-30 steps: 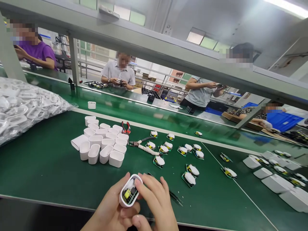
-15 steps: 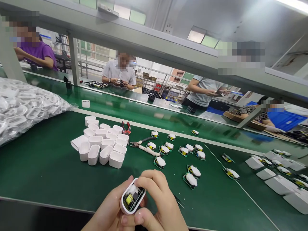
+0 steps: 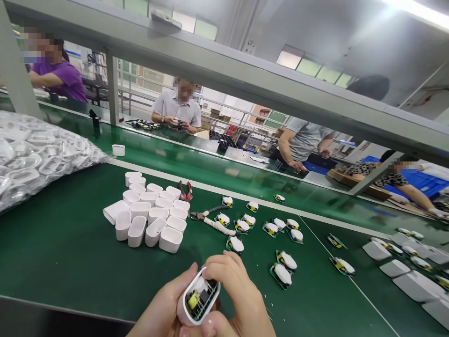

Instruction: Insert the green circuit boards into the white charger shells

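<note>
Currently left hand (image 3: 159,306) cups a white housing (image 3: 182,308), circuit board (image 3: 200,302) inside; right hand (image 3: 243,299) grips its rim. More housings (image 3: 140,210) cluster on desk (image 3: 77,252), red-handled pliers (image 3: 190,193) just beside.

On the desk (image 3: 77,262), left to right: bag (image 3: 38,161), cups (image 3: 159,215), pliers (image 3: 220,227), boards (image 3: 282,275), more cups (image 3: 416,284). Behind runs the belt (image 3: 168,160), a lone cup (image 3: 118,150) on it. In front, between left hand (image 3: 161,304) and right hand (image 3: 242,295), a held cup (image 3: 181,311) contains a board (image 3: 201,299).

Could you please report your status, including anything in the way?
Left hand, right hand both on white oval housing. Circuit board inside. Red-handled pliers lie beyond, not obstructing.
</note>
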The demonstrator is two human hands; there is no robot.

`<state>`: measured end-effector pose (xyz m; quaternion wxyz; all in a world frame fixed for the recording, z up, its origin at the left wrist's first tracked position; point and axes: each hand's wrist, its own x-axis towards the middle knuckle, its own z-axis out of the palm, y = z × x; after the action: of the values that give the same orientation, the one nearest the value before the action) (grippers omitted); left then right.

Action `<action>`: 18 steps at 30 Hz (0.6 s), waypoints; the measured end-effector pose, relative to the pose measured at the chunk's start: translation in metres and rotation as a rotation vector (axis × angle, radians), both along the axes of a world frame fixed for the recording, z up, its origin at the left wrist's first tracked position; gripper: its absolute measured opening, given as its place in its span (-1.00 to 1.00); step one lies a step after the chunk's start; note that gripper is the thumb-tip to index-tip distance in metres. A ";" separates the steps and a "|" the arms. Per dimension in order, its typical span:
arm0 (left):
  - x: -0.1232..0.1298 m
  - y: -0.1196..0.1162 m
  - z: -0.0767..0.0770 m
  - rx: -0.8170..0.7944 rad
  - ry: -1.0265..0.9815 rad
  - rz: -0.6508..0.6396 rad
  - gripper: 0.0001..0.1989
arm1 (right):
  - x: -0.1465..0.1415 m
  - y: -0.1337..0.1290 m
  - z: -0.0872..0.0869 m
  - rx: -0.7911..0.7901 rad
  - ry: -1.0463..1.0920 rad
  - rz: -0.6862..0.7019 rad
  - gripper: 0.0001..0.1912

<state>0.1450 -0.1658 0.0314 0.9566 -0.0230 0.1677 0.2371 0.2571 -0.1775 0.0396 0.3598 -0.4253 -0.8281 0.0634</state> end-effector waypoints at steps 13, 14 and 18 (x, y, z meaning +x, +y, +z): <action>0.001 0.000 -0.009 0.049 0.071 0.079 -0.53 | 0.001 0.001 0.006 -0.080 -0.019 0.027 -0.54; 0.001 0.001 -0.009 0.066 0.070 0.075 -0.56 | 0.001 0.001 0.006 -0.130 -0.007 0.042 -0.54; 0.000 0.003 -0.012 0.142 0.089 0.003 -0.52 | 0.003 0.001 0.013 -0.243 0.120 0.138 -0.51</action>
<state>0.1454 -0.1631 0.0198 0.9471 0.0554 0.1928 0.2506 0.2606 -0.1766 0.0523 0.3491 -0.4032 -0.8187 0.2131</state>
